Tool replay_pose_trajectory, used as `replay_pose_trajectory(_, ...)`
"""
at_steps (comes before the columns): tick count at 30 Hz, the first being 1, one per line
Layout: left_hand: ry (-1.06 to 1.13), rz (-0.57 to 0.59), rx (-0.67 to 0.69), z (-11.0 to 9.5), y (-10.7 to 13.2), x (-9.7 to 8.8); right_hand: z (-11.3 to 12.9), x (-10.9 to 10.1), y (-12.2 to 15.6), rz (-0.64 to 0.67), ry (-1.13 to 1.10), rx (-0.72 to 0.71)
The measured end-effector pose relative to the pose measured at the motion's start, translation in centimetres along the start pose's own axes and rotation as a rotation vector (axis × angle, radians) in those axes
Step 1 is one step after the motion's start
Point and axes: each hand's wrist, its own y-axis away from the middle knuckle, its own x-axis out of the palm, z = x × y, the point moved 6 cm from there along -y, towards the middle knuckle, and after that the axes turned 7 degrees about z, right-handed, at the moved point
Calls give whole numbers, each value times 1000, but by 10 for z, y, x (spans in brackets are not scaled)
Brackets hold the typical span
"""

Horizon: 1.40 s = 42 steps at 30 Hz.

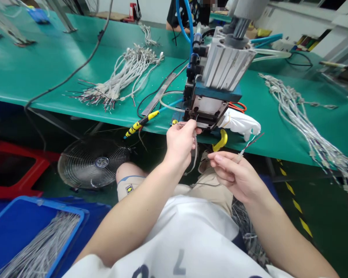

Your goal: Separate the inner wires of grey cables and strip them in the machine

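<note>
My left hand (pixel 180 142) is closed on a grey cable (pixel 196 152) just in front of the pneumatic press (pixel 210 102). Thin wire ends stick up from those fingers near the press's lower jaw, and the cable hangs down below the hand. To the right, my right hand (pixel 234 172) pinches another cable end (pixel 241 152), its red, white and dark wires fanned out to the upper right. A white cloth or glove (pixel 240 122) lies beside the press, just above my right hand. Between the hands, under the table edge, shows a curved yellow piece (pixel 220 141).
Bundles of white cables lie on the green table (pixel 31 73), one left (pixel 124 73) and one right (pixel 304 116) of the press. A black-and-yellow air gun or tube (pixel 140 124) juts over the edge. Below are a fan (pixel 101 162) and a blue bin (pixel 81 220) of cables. Someone stands behind.
</note>
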Motion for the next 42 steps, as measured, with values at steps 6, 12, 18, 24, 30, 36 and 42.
replay_pose_trajectory(6,-2,12,3,-1,1,2,-1,0,1,-9,-5,5)
replay_pose_trajectory(12,-12,1,-9,0,1,1,-3,0,1,-6,-11,9)
replay_pose_trajectory(18,-13,4,-9,0,1,1,-3,-1,1,-7,-22,20)
replay_pose_trajectory(24,-17,5,-6,-1,1,2,-4,-1,4,-5,-25,18)
replay_pose_trajectory(30,-11,12,2,0,1,1,-4,-1,6,-3,-15,8)
replay_pose_trajectory(36,-5,30,4,-1,7,0,-2,2,6,-7,-14,-1)
replay_pose_trajectory(42,-26,63,-5,-1,40,-9,5,6,5,-46,19,-85)
